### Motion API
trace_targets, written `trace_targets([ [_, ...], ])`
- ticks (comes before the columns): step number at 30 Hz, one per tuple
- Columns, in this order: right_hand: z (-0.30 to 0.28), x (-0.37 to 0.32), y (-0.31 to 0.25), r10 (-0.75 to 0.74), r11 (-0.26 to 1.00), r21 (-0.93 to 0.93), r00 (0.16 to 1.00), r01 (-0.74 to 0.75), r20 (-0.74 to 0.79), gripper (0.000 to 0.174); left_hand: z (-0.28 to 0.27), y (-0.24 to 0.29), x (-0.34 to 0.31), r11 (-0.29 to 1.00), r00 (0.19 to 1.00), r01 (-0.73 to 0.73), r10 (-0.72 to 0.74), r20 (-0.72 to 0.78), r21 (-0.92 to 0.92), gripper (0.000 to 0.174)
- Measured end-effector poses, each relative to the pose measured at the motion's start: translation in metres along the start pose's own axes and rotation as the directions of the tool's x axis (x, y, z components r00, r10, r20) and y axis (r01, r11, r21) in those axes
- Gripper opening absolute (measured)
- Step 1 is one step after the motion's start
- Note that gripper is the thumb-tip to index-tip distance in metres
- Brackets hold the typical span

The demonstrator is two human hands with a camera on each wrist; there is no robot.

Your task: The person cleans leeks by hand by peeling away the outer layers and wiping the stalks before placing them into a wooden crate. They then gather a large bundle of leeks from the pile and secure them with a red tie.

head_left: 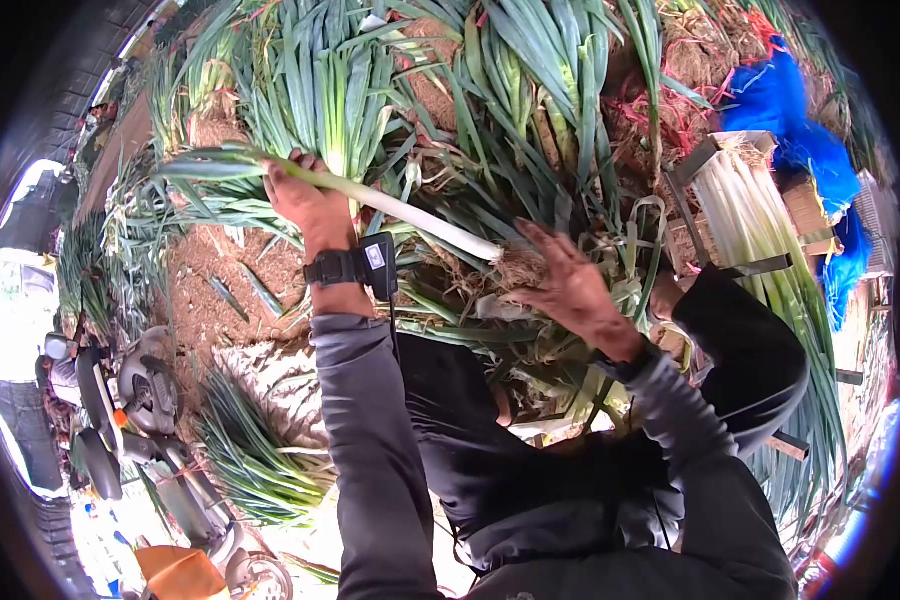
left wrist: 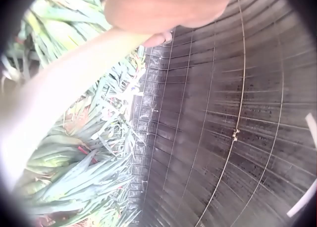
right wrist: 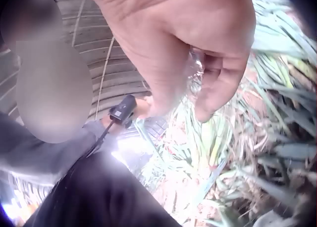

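In the head view a long leek (head_left: 410, 214) slants from green leaves at upper left to a rooted white end near the middle. The left hand (head_left: 305, 205) grips it where the stalk turns green; in the left wrist view that hand (left wrist: 166, 12) is curled round the pale stalk (left wrist: 64, 83). Close to the root end, the right hand (head_left: 575, 290) has its fingers spread and holds nothing visible. From the right wrist view the same hand (right wrist: 198, 44) shows thumb and fingers apart.
Bundles of leeks (head_left: 330, 110) lie across the top. White-stalked leeks (head_left: 760, 220) fill a metal-framed rack at right, beside blue netting (head_left: 770, 95). Soil (head_left: 225, 285), loose green leaves (head_left: 255, 455) and a motorbike (head_left: 155, 390) are at left.
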State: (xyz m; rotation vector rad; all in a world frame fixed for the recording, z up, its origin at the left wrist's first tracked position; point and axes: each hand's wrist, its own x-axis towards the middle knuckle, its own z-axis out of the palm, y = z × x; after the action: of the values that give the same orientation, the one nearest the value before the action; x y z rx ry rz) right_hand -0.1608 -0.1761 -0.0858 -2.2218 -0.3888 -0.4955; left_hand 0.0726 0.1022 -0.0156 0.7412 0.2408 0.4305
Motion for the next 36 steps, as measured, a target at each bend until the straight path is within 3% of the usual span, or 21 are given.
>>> trace_targets([
  [1, 0.029, 0.002, 0.011, -0.021, 0.995, 0.1, 0.997, 0.029, -0.074, 0.071, 0.0, -0.004, 0.001, 0.999, 0.999, 0.028, -0.029, -0.035, -0.019, 0.036],
  [3, 0.035, 0.012, 0.002, 0.211, 0.845, 0.492, 0.976, -0.207, 0.048, 0.066, -0.026, -0.01, 0.027, 0.96, 0.972, 0.221, -0.201, 0.126, -0.175, 0.028],
  [5, 0.021, 0.012, -0.019, 0.407, 0.201, 0.699, 0.708, -0.686, 0.578, 0.065, -0.032, -0.02, 0.035, 0.962, 0.982, 0.188, -0.183, 0.045, -0.198, 0.036],
  [6, 0.028, 0.011, -0.021, 0.388, 0.167, 0.769, 0.758, -0.617, 0.524, 0.054, -0.03, -0.022, 0.036, 0.963, 0.985, 0.17, -0.172, 0.008, -0.207, 0.041],
  [9, 0.015, 0.008, -0.058, 0.537, -0.07, 0.776, 0.632, -0.626, 0.559, 0.037, -0.031, -0.024, 0.031, 0.949, 0.985, 0.17, -0.175, 0.004, -0.266, 0.036],
  [10, 0.0, -0.014, -0.06, 0.444, 0.108, 0.73, 0.69, -0.675, 0.572, 0.032, -0.036, -0.022, 0.029, 0.977, 0.989, 0.146, -0.147, 0.009, -0.154, 0.029],
  [12, -0.042, -0.063, -0.071, 0.353, 0.342, 0.563, 0.658, -0.752, 0.665, 0.029, -0.044, -0.024, 0.022, 0.964, 0.958, 0.11, -0.039, -0.282, 0.24, 0.031],
  [13, -0.068, -0.093, -0.078, 0.378, 0.398, 0.453, 0.593, -0.798, 0.711, 0.028, -0.06, -0.026, 0.028, 0.927, 0.938, 0.08, 0.055, -0.342, 0.367, 0.039],
  [14, -0.098, -0.115, -0.083, 0.441, 0.415, 0.366, 0.536, -0.833, 0.72, 0.028, -0.088, -0.028, 0.061, 0.97, 0.904, -0.059, 0.151, -0.401, 0.234, 0.058],
  [16, -0.151, -0.133, -0.095, 0.62, 0.376, 0.306, 0.483, -0.875, 0.618, 0.029, -0.157, -0.033, 0.11, 0.754, 0.887, -0.161, 0.394, -0.242, 0.637, 0.069],
  [17, -0.164, -0.122, -0.097, 0.715, 0.371, 0.34, 0.499, -0.864, 0.489, 0.03, -0.116, -0.024, 0.079, 0.957, 0.891, -0.154, 0.242, -0.383, 0.246, 0.07],
  [19, -0.17, -0.078, -0.08, 0.807, 0.47, 0.436, 0.573, -0.768, 0.14, 0.03, -0.076, -0.024, 0.06, 0.994, 0.934, -0.094, 0.105, -0.341, 0.05, 0.043],
  [20, -0.173, -0.053, -0.069, 0.689, 0.462, 0.668, 0.71, -0.584, 0.144, 0.029, -0.056, -0.021, 0.044, 0.995, 0.945, -0.095, 0.086, -0.316, -0.015, 0.036],
  [21, -0.154, -0.049, -0.048, 0.731, 0.505, 0.718, 0.68, -0.478, -0.061, 0.029, -0.037, -0.018, 0.027, 0.993, 0.956, -0.09, 0.066, -0.286, -0.073, 0.029],
  [23, -0.108, -0.051, 0.029, 0.658, 0.618, 0.581, 0.753, -0.529, -0.014, 0.035, -0.023, -0.022, 0.024, 0.989, 0.976, -0.132, 0.117, -0.183, -0.072, 0.025],
  [25, -0.055, -0.081, 0.097, 0.364, 0.872, 0.249, 0.898, -0.422, 0.246, 0.047, -0.002, -0.018, 0.006, 0.982, 0.977, -0.158, 0.141, -0.157, -0.1, 0.025],
  [28, -0.011, -0.057, 0.042, 0.122, 0.969, 0.173, 0.947, -0.179, 0.296, 0.065, 0.002, -0.01, 0.002, 0.991, 0.994, -0.077, 0.068, -0.083, -0.109, 0.033],
  [31, -0.021, -0.021, 0.018, 0.169, 0.578, 0.726, 0.925, -0.373, 0.341, 0.079, 0.0, -0.014, 0.007, 0.991, 0.999, 0.019, -0.014, 0.035, -0.134, 0.033],
  [33, -0.014, 0.007, 0.001, 0.604, 0.294, 0.667, 0.674, -0.685, 0.427, 0.075, 0.0, -0.018, 0.006, 0.985, 0.996, 0.084, -0.079, 0.04, -0.152, 0.026],
  [35, 0.004, 0.011, 0.027, 0.522, 0.214, 0.899, 0.823, -0.381, 0.225, 0.07, 0.004, -0.022, 0.002, 0.987, 0.993, 0.116, -0.115, 0.016, -0.111, 0.019],
  [36, -0.004, 0.034, 0.016, 0.585, 0.161, 0.892, 0.768, -0.423, 0.258, 0.063, 0.001, -0.028, 0.003, 0.983, 0.99, 0.143, -0.14, 0.035, -0.111, 0.018],
])
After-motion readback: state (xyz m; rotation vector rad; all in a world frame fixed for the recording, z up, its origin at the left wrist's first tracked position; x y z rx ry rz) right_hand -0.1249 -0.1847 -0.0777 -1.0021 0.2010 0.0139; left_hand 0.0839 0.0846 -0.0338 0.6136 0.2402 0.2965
